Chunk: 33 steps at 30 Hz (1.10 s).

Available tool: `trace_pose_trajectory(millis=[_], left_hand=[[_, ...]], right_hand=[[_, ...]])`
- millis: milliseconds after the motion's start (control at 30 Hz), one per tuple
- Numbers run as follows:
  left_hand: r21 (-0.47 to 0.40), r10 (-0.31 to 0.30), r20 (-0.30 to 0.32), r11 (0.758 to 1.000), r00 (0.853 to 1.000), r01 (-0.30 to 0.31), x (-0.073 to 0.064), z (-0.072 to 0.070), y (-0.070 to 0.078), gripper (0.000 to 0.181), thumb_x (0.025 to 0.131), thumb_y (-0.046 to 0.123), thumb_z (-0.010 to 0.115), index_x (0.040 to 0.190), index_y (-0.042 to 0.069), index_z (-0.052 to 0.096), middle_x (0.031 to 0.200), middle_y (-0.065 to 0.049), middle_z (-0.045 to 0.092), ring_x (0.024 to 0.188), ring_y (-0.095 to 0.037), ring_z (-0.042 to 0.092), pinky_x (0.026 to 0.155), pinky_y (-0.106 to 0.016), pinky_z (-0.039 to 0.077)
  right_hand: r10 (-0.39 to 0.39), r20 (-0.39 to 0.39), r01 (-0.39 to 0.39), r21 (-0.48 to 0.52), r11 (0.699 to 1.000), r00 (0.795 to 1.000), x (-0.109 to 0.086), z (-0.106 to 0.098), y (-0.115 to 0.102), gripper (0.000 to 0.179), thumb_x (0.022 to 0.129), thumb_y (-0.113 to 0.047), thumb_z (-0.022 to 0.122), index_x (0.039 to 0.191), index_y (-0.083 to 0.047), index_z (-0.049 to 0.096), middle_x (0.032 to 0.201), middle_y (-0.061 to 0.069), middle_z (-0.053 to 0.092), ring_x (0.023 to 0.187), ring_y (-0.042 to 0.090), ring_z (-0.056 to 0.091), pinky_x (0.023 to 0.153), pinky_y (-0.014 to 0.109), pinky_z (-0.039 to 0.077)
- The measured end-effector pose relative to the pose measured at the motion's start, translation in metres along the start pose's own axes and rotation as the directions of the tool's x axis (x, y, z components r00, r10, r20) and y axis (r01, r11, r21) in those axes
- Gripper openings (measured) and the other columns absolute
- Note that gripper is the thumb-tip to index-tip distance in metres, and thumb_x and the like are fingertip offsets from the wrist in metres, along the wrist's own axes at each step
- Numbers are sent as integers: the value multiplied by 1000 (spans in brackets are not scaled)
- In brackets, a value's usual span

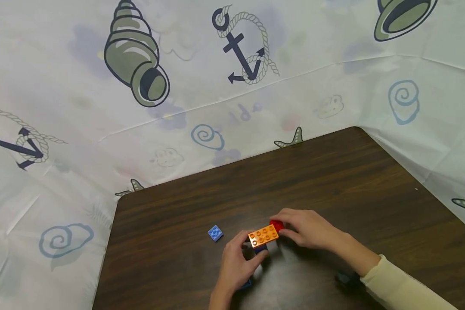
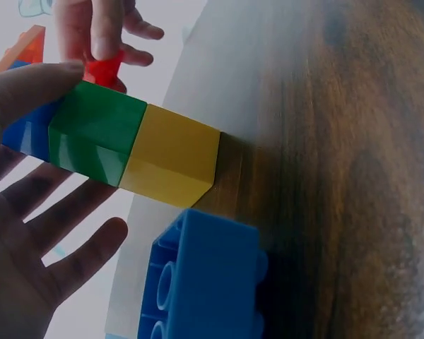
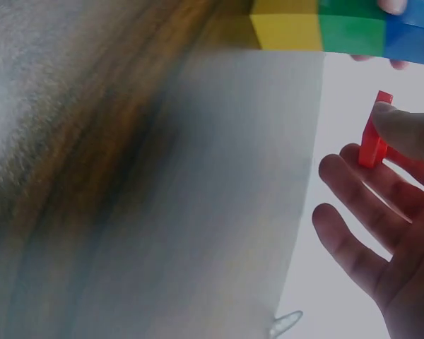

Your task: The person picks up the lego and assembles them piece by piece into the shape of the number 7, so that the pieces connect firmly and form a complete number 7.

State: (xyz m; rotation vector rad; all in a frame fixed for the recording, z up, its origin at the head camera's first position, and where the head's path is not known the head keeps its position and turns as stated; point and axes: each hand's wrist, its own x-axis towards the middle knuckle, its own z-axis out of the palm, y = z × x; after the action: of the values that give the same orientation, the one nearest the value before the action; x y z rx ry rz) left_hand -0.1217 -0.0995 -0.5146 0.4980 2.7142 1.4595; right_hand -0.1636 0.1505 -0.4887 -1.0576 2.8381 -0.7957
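Note:
My left hand (image 1: 234, 262) grips an upright stack of toy building bricks, thumb and fingers around its upper part. From the bottom it runs yellow brick (image 2: 171, 155), green brick (image 2: 95, 131), blue brick (image 2: 30, 134), with a longer orange brick (image 1: 263, 236) across the top. The stack's yellow end is right at the tabletop in the left wrist view. My right hand (image 1: 311, 228) pinches a small red brick (image 3: 373, 138) between thumb and fingers, close to the orange brick's right end. Its other fingers are spread.
A larger blue brick (image 2: 215, 275) lies on its side near the left hand, mostly hidden by the wrist from above. A small light-blue brick (image 1: 215, 233) sits farther left. A dark object (image 1: 346, 279) is under the right forearm. Patterned cloth (image 1: 186, 86) surrounds the wooden table (image 1: 170, 215).

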Motion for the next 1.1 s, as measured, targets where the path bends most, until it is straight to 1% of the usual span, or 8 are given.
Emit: trace_pose_trajectory(millis=[100, 200, 300, 400, 500, 600, 833, 1100], left_hand=[[-5, 20, -1, 1000, 1000, -20, 0, 1, 0, 55, 80, 31, 83, 129, 25, 58, 118, 12, 62, 101, -9, 60, 87, -43, 51], [4, 54, -27, 999, 998, -54, 1, 3, 3, 60, 79, 33, 83, 132, 27, 55, 123, 12, 59, 106, -9, 58, 90, -45, 50], [45, 98, -77, 994, 992, -95, 3, 5, 10, 58, 79, 40, 82, 129, 33, 55, 120, 15, 58, 107, -7, 57, 91, -42, 49], [83, 141, -126, 988, 982, -131, 6, 7, 18, 55, 78, 43, 82, 126, 35, 57, 117, 17, 57, 105, -4, 56, 90, -36, 49], [109, 177, -168, 981, 970, -161, 10, 8, 26, 53, 75, 42, 84, 121, 33, 61, 113, 15, 59, 99, -3, 56, 85, -32, 50], [143, 205, -177, 973, 963, -181, 13, 8, 32, 50, 74, 44, 84, 117, 29, 64, 108, 14, 61, 93, -2, 56, 81, -30, 50], [220, 201, -138, 961, 970, -168, 20, 11, 38, 45, 77, 57, 77, 112, 31, 68, 99, 20, 59, 85, 0, 56, 74, -25, 49], [215, 162, -129, 968, 978, -132, 23, 12, 40, 43, 76, 46, 82, 114, 31, 70, 97, 16, 61, 82, -4, 57, 73, -27, 46]], right_hand=[[-6, -12, 6, 12, 1000, 1000, -2, -6, -2, 39, 92, -28, 70, 129, -18, 63, 112, -10, 61, 79, 4, 57, 72, 28, 52], [-18, -18, 19, 10, 1000, 1000, -4, -12, -4, 41, 90, -25, 72, 129, -17, 63, 110, -10, 61, 78, 5, 56, 72, 27, 52], [-31, -17, 31, -4, 1000, 999, -4, -15, -6, 41, 90, -25, 73, 129, -17, 63, 111, -10, 61, 78, 5, 57, 73, 26, 52], [-43, -19, 43, -14, 999, 999, -5, -17, -7, 41, 90, -26, 73, 128, -16, 63, 112, -10, 61, 81, 8, 59, 74, 27, 52], [-55, -24, 54, -14, 998, 998, -6, -18, -9, 41, 89, -25, 73, 128, -15, 63, 113, -9, 61, 83, 9, 61, 75, 28, 53], [-66, -30, 66, -9, 998, 997, -7, -19, -10, 41, 89, -25, 73, 128, -16, 63, 115, -9, 60, 84, 9, 62, 75, 27, 53], [-95, -64, 95, -3, 995, 993, -11, -20, -10, 40, 90, -23, 72, 129, -17, 63, 116, -11, 58, 83, 4, 58, 73, 26, 52], [-115, -82, 115, 4, 993, 990, -14, -25, -15, 40, 91, -24, 71, 130, -17, 62, 117, -11, 57, 82, 1, 56, 73, 26, 53]])
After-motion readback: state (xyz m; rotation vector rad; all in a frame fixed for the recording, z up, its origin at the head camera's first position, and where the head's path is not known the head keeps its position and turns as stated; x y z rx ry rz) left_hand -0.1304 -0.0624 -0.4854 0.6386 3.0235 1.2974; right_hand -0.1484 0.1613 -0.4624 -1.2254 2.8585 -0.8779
